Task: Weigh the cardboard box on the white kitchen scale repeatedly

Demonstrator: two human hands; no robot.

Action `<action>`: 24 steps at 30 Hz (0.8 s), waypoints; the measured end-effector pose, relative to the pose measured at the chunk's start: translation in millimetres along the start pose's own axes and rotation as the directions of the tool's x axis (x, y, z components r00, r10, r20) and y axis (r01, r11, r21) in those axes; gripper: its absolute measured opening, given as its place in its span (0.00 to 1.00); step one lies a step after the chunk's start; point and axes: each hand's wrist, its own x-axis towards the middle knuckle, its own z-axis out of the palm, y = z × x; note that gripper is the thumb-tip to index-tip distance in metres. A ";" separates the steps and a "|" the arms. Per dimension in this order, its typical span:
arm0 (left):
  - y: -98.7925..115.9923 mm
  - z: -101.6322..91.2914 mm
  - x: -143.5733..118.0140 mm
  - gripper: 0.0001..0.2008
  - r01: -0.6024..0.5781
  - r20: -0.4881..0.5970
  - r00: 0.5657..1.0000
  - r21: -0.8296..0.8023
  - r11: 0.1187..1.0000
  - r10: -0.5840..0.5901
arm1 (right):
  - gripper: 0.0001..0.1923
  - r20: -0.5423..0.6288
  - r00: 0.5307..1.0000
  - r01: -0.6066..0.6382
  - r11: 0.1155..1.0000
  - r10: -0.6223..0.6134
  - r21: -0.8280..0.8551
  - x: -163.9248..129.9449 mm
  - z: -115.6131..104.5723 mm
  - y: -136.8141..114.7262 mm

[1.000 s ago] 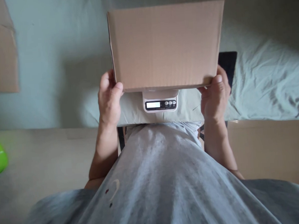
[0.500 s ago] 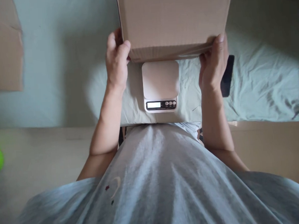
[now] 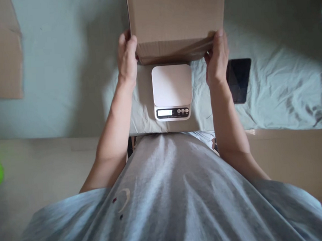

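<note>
The box (image 3: 176, 17) sits at the top centre of the frame, gripped at its near corners by the left hand (image 3: 127, 59) and right hand (image 3: 216, 59). Just below it lies a white scale (image 3: 172, 87) on a pale sheet (image 3: 66, 86). A dark phone (image 3: 239, 80) lies right of the right hand.

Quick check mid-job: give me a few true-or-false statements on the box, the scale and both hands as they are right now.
1. Both hands, left hand and right hand, grip the cardboard box. True.
2. The box sits on the scale. False: its platform is bare, the box is beyond it.
3. A dark phone lies right of the scale. True.
4. The scale stands on bare wood. False: it stands on the pale green sheet.
</note>
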 end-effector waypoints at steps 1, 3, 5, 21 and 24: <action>-4.1 -1.1 1.5 0.36 0.019 -0.018 1.000 0.004 1.000 -0.019 | 0.42 -0.020 0.999 -0.043 0.998 0.044 0.048 -0.3 -0.7 0.6; -12.5 -3.6 1.6 0.37 0.032 -0.086 0.996 0.014 0.999 -0.030 | 0.47 -0.027 0.993 -0.110 0.987 0.113 0.116 -1.4 -3.6 2.2; -20.9 -5.3 -1.8 0.37 0.006 -0.180 0.984 0.048 0.999 0.003 | 0.52 -0.025 0.991 -0.126 0.981 0.131 0.145 -3.4 -7.7 5.3; -53.8 9.9 -19.6 0.10 0.018 -0.180 0.982 0.377 0.926 0.054 | 0.35 -0.084 0.996 0.005 0.999 -0.001 0.039 -15.0 -18.3 29.7; -39.7 9.5 -14.6 0.12 0.049 -0.197 0.980 0.307 0.950 0.013 | 0.41 -0.023 0.999 -0.037 0.996 0.039 0.087 -8.8 -13.7 19.9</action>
